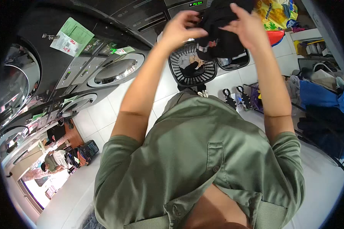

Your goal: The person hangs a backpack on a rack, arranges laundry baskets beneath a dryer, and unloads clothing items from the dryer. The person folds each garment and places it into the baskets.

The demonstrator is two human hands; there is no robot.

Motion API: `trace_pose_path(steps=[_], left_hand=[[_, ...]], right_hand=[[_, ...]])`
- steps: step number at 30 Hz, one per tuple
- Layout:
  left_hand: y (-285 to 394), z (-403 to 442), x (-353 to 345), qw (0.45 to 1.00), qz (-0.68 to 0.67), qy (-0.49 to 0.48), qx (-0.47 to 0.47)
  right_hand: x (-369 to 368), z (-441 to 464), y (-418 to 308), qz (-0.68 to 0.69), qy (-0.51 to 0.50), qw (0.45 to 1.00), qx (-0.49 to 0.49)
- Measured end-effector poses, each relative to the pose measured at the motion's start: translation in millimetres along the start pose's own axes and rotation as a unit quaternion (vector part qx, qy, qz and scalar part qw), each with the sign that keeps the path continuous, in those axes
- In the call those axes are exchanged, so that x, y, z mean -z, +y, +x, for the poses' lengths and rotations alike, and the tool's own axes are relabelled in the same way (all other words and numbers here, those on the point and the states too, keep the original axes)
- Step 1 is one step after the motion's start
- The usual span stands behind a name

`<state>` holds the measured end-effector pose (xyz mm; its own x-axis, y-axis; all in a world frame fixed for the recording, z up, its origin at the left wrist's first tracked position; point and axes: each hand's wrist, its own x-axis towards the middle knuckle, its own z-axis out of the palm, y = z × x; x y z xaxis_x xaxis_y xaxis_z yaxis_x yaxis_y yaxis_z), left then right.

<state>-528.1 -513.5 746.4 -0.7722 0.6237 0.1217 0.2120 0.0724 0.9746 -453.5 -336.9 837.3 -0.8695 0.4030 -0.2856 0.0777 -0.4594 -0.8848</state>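
Black garment point(225, 44) is hanging between my left hand point(181, 30) and right hand point(250, 30), over a basket point(197, 81) where other clothes point(189, 69) are lying; it is not yet being laid down. Whether my blurred fingers are pinching it, I cannot tell.

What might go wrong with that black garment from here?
The right hand has its fingers spread, so the black garment could slip and drop onto the tiled floor. In this view it also overlaps the laundry basket, so a fold might snag there.
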Motion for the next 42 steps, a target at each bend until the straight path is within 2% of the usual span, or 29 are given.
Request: trace_pose_path(steps=[1,3,4,5,6,8,9,11,12,13,14,15,17,19,20,21,23,24,25,27,28,29,31,32,33,34,39,41,42], left_hand=[[23.0,-9.4,-22.7,0.986,0.148,0.043,-0.065],[-22.1,-16.0,-60.6,0.978,0.166,0.113,0.051],[-50.8,-16.7,-71.5,0.967,0.190,0.171,0.002],[-84.7,-25.7,-71.2,0.962,0.223,0.155,0.003],[-87.5,-37.7,-66.2,0.966,0.223,0.085,0.099],[-117.2,-45.3,-65.6,0.976,0.143,0.090,0.138],[-117.4,-46.2,-59.8,0.970,0.158,0.096,0.159],[-100.1,-33.5,-24.2,0.964,0.133,0.220,0.065],[-75.2,-29.5,0.4,0.976,0.012,0.202,0.076],[-48.4,-27.1,27.3,0.974,-0.107,0.179,0.084],[-30.9,-35.5,47.2,0.983,0.140,0.119,0.003],[-22.0,-47.0,64.2,0.922,0.377,0.053,-0.074],[-64.0,-67.7,95.7,0.868,0.487,-0.017,0.093],[-55.6,-59.4,108.5,0.916,0.380,0.047,0.118],[-32.9,-52.6,103.3,0.982,0.155,0.044,0.096],[0.7,-46.2,92.6,0.994,-0.081,0.039,0.069],[72.2,-31.9,62.3,0.996,0.085,0.010,-0.018],[93.4,-18.2,52.2,0.956,0.216,0.058,-0.192],[107.4,-5.4,43.4,0.865,0.338,0.103,-0.355],[119.7,6.5,24.1,0.934,0.221,0.063,-0.274],[117.8,10.1,16.1,0.975,0.099,0.018,-0.198],[123.7,6.1,15.7,0.975,0.101,0.018,-0.197],[149.1,-3.2,15.4,0.984,-0.102,0.063,-0.132],[157.7,-9.3,28.3,0.978,-0.117,0.066,-0.159],[153.2,-8.5,45.1,0.970,-0.174,0.036,-0.168],[154.9,-12.8,62.4,0.979,-0.116,0.055,-0.156],[185.0,-27.3,135.9,0.969,0.121,0.159,-0.145],[203.7,-60.2,170.8,0.956,0.169,0.188,-0.146],[231.4,-87.0,165.5,0.927,0.231,0.280,-0.092]], right_hand=[[-16.8,-13.6,-4.7,0.003,-0.030,0.999,-0.015],[-22.4,-21.6,-19.6,0.016,-0.065,0.998,0.018],[-17.8,-23.4,-33.7,0.051,-0.083,0.994,0.058],[-15.6,-27.1,-48.8,0.086,-0.101,0.986,0.097],[-19.3,-40.5,-70.4,0.093,-0.074,0.978,0.171],[-1.7,-47.1,-104.8,0.102,-0.050,0.961,0.254],[41.6,-36.2,-125.2,0.146,-0.178,0.948,0.218],[100.8,-19.6,-159.7,0.218,-0.423,0.869,0.131],[82.6,-38.9,-164.8,0.181,-0.175,0.939,0.235],[64.8,-59.3,-167.6,0.136,0.088,0.933,0.323],[76.9,-61.5,-173.2,0.110,0.097,0.927,0.347],[100.6,-61.5,-180.3,0.082,0.105,0.921,0.367],[149.4,-54.9,-188.6,0.082,0.119,0.911,0.386],[150.5,-47.1,-175.5,0.095,0.166,0.919,0.345],[170.3,-30.3,-165.2,0.138,0.126,0.938,0.293],[176.6,-17.6,-155.6,0.184,0.084,0.954,0.221],[191.3,16.9,-123.9,0.123,0.087,0.983,0.108],[111.1,-13.0,-95.7,-0.026,0.228,0.946,0.229],[76.9,-25.5,-70.1,-0.212,0.144,0.924,0.283],[8.4,-50.3,-19.3,-0.496,0.009,0.735,0.463],[-12.6,-50.2,8.8,-0.433,-0.089,0.770,0.460],[-10.9,-28.1,45.4,-0.424,-0.133,0.812,0.377],[11.6,2.4,85.6,-0.446,-0.198,0.842,0.229],[33.1,14.7,105.7,-0.449,-0.265,0.849,0.081],[52.8,28.2,130.6,-0.565,-0.271,0.779,0.012],[51.4,13.4,135.6,-0.463,-0.291,0.837,-0.021],[27.0,14.6,101.3,-0.568,-0.265,0.771,0.107],[19.0,-15.7,50.3,-0.451,-0.440,0.776,0.021],[21.0,-6.0,39.9,-0.449,-0.447,0.774,0.025]])
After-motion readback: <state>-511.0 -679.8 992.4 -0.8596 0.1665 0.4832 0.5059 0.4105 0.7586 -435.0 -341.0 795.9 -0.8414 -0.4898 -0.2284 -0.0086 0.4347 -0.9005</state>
